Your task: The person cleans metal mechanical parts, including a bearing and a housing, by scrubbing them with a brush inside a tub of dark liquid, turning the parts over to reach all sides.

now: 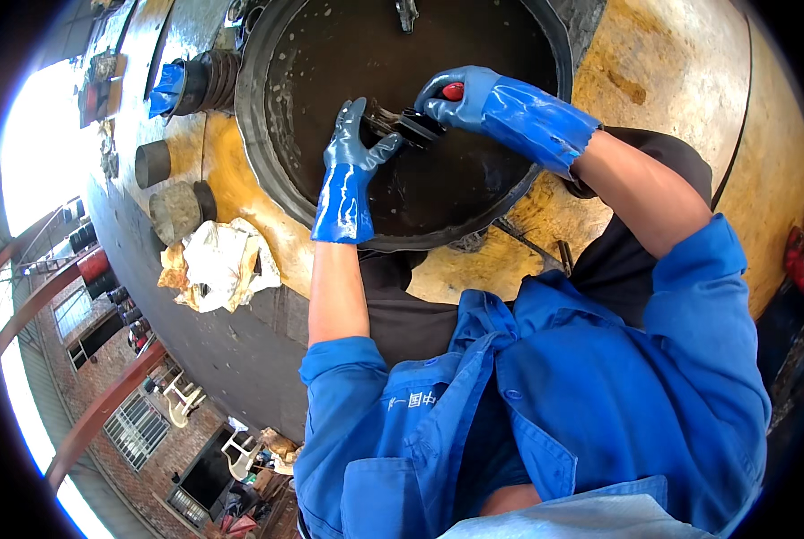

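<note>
Both my hands wear long blue rubber gloves and are over a wide black basin [256,135] of dark, murky liquid. My right hand [463,97] is closed round a red handle [454,91], with a dark brush head [420,128] just beyond the fingers. My left hand [352,144] steadies a small, wet, dark metal part [383,119] between its thumb and fingers. The brush head meets this part, and its exact shape is partly hidden. Another metal piece [406,14] shows at the basin's far side.
Left of the basin stand a stack of dark round containers [211,83] with a blue glove [165,90], a dark cylinder [153,163] and a grey cylinder [175,212]. A crumpled white rag [227,262] lies closer to me. A thin dark rod [523,238] is by the basin's near rim.
</note>
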A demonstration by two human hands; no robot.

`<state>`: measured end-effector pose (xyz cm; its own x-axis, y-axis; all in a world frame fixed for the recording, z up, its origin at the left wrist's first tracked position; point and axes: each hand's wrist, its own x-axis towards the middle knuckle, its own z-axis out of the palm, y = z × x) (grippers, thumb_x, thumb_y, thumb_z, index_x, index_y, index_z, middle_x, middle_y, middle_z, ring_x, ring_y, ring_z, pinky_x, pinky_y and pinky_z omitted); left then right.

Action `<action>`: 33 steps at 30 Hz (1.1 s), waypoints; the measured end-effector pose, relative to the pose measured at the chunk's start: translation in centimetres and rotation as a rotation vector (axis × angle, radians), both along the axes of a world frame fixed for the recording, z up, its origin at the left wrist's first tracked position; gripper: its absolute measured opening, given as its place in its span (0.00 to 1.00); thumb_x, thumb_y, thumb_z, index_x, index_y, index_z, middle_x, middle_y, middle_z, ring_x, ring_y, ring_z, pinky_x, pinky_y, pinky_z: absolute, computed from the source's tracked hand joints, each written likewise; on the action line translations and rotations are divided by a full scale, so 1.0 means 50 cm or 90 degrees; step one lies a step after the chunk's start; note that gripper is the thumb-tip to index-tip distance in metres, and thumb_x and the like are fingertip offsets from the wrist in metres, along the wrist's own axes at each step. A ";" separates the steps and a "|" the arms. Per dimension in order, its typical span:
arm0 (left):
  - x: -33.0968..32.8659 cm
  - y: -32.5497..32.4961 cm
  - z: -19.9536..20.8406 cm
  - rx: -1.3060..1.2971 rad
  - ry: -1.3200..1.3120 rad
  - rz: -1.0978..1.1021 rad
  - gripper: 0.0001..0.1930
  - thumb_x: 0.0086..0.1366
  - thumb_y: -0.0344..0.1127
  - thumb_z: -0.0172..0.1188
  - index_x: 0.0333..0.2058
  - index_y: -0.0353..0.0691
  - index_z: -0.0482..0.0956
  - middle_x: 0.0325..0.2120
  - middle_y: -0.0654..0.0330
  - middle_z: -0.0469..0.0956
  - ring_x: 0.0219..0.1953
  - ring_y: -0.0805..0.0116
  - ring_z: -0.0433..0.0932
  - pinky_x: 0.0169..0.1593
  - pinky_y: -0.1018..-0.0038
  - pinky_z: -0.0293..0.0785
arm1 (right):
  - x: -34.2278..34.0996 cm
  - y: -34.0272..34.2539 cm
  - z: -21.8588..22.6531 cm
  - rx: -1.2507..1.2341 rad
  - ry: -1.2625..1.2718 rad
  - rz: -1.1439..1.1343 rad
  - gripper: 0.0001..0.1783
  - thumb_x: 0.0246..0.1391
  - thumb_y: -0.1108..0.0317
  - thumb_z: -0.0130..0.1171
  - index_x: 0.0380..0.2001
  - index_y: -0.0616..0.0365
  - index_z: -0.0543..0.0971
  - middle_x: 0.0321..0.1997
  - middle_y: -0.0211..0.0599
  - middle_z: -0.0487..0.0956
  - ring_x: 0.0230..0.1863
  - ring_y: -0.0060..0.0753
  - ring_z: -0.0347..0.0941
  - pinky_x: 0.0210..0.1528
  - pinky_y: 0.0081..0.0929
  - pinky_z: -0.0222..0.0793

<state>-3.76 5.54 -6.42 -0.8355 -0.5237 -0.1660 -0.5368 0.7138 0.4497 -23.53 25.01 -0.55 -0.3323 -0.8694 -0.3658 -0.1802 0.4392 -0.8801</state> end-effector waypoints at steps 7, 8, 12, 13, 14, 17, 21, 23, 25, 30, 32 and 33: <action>0.012 -0.030 0.018 -0.067 -0.050 -0.109 0.48 0.49 0.50 0.79 0.67 0.45 0.66 0.69 0.48 0.63 0.70 0.50 0.63 0.71 0.62 0.62 | 0.023 0.020 -0.026 0.033 0.114 0.083 0.12 0.56 0.64 0.62 0.43 0.48 0.85 0.39 0.37 0.86 0.42 0.38 0.83 0.48 0.35 0.78; 0.010 -0.028 0.018 -0.067 -0.050 -0.109 0.48 0.49 0.50 0.79 0.67 0.45 0.66 0.69 0.48 0.63 0.70 0.50 0.63 0.71 0.62 0.62 | 0.028 0.021 -0.037 0.035 0.171 0.095 0.11 0.56 0.63 0.62 0.42 0.48 0.85 0.39 0.37 0.86 0.42 0.40 0.83 0.48 0.36 0.78; -0.012 -0.008 0.019 -0.185 -0.056 -0.117 0.48 0.45 0.44 0.80 0.66 0.46 0.68 0.67 0.50 0.67 0.69 0.52 0.66 0.71 0.61 0.63 | 0.038 0.015 -0.040 0.087 0.262 0.113 0.12 0.55 0.62 0.63 0.42 0.45 0.85 0.40 0.37 0.86 0.43 0.45 0.82 0.47 0.40 0.78; -0.019 -0.004 0.015 -0.237 -0.050 -0.137 0.48 0.44 0.43 0.80 0.65 0.47 0.69 0.67 0.51 0.67 0.68 0.53 0.66 0.70 0.60 0.64 | 0.038 0.013 -0.037 0.100 0.274 0.109 0.12 0.55 0.62 0.63 0.43 0.44 0.85 0.41 0.36 0.86 0.44 0.45 0.82 0.48 0.40 0.78; -0.024 0.005 0.010 -0.272 -0.037 -0.138 0.45 0.43 0.41 0.80 0.63 0.48 0.71 0.66 0.53 0.67 0.68 0.53 0.67 0.69 0.57 0.63 | 0.039 0.008 -0.035 0.100 0.275 0.111 0.12 0.55 0.62 0.63 0.43 0.44 0.85 0.41 0.36 0.86 0.44 0.45 0.82 0.48 0.40 0.78; -0.043 0.013 0.016 -0.326 -0.068 -0.166 0.43 0.42 0.40 0.79 0.61 0.48 0.73 0.66 0.54 0.68 0.67 0.52 0.67 0.70 0.55 0.61 | 0.036 0.001 -0.035 0.137 0.264 0.141 0.12 0.55 0.62 0.62 0.43 0.43 0.84 0.42 0.36 0.86 0.45 0.46 0.82 0.49 0.41 0.78; -0.048 0.024 0.019 -0.335 -0.068 -0.204 0.43 0.41 0.39 0.79 0.60 0.49 0.73 0.63 0.57 0.71 0.66 0.51 0.68 0.70 0.54 0.60 | 0.044 0.004 -0.044 0.074 0.287 0.126 0.12 0.55 0.62 0.62 0.44 0.43 0.84 0.42 0.36 0.85 0.45 0.46 0.82 0.49 0.40 0.78; -0.047 0.026 0.021 -0.346 -0.047 -0.197 0.42 0.43 0.37 0.78 0.61 0.51 0.73 0.59 0.57 0.75 0.64 0.53 0.70 0.70 0.53 0.60 | 0.044 0.003 -0.043 0.062 0.295 0.131 0.13 0.55 0.62 0.62 0.44 0.43 0.84 0.43 0.36 0.85 0.46 0.46 0.82 0.49 0.40 0.78; -0.061 0.039 0.042 -0.381 -0.166 -0.179 0.39 0.45 0.37 0.76 0.60 0.54 0.74 0.54 0.59 0.78 0.61 0.56 0.73 0.68 0.54 0.62 | 0.042 0.002 -0.031 0.086 0.272 0.146 0.13 0.55 0.62 0.62 0.44 0.44 0.84 0.43 0.35 0.86 0.47 0.45 0.82 0.50 0.40 0.78; -0.056 0.040 0.039 -0.384 -0.181 -0.196 0.31 0.46 0.40 0.75 0.52 0.55 0.81 0.53 0.61 0.79 0.58 0.58 0.74 0.65 0.53 0.63 | 0.043 0.002 -0.024 0.091 0.284 0.154 0.13 0.55 0.61 0.61 0.45 0.44 0.84 0.44 0.34 0.86 0.47 0.44 0.82 0.51 0.39 0.78; -0.061 0.045 0.039 -0.420 -0.143 -0.216 0.30 0.44 0.41 0.76 0.50 0.55 0.82 0.56 0.62 0.77 0.62 0.58 0.71 0.68 0.52 0.60 | 0.041 0.000 -0.029 0.086 0.288 0.153 0.13 0.55 0.61 0.62 0.45 0.44 0.84 0.44 0.34 0.86 0.47 0.44 0.82 0.51 0.39 0.78; -0.062 0.044 0.039 -0.420 -0.143 -0.216 0.30 0.44 0.41 0.76 0.50 0.55 0.82 0.56 0.62 0.77 0.62 0.58 0.71 0.68 0.52 0.60 | 0.039 -0.001 -0.029 0.092 0.284 0.155 0.13 0.55 0.61 0.62 0.45 0.44 0.84 0.44 0.34 0.86 0.47 0.44 0.82 0.51 0.39 0.78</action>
